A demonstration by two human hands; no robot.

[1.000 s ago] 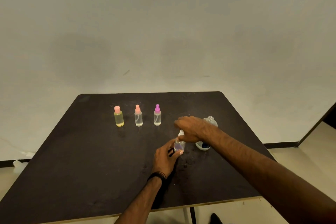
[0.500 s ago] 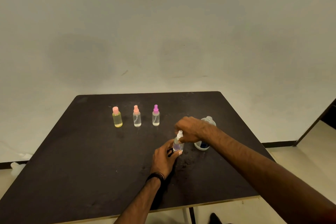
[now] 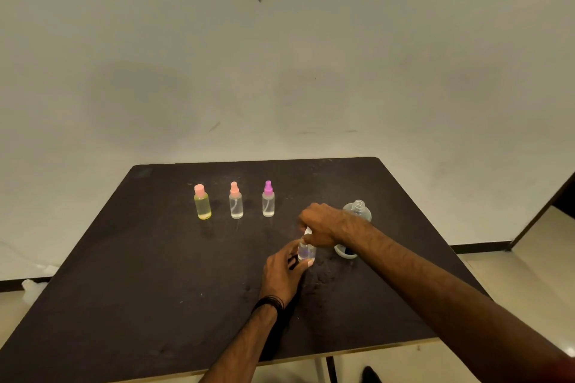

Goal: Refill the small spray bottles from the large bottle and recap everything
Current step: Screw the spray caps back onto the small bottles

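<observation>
A small clear spray bottle stands upright on the dark surface, a little right of the middle and toward the near side. The left hand grips its lower body, thumb and fingers curled round it, with a dark band at the wrist. The right hand comes in from the right above it and pinches the white spray top at the bottle's neck between its curled fingers; most of the top is hidden under that hand.

Just behind and to the right of the right hand stands the large clear bottle, upright, its threaded neck uncovered. The right forearm crosses in front of its lower part. Near its base, just beyond the forearm, lies a pale round thing with a dark inside; I cannot tell what it is.

Farther back on the surface, to the left, three small bottles stand upright in a row, apart from each other. The left one holds yellow liquid and has a flat pink cap. The middle one is clear with a peach spray top. The right one is clear with a purple spray top.

Behind the surface rises a plain pale wall.
</observation>
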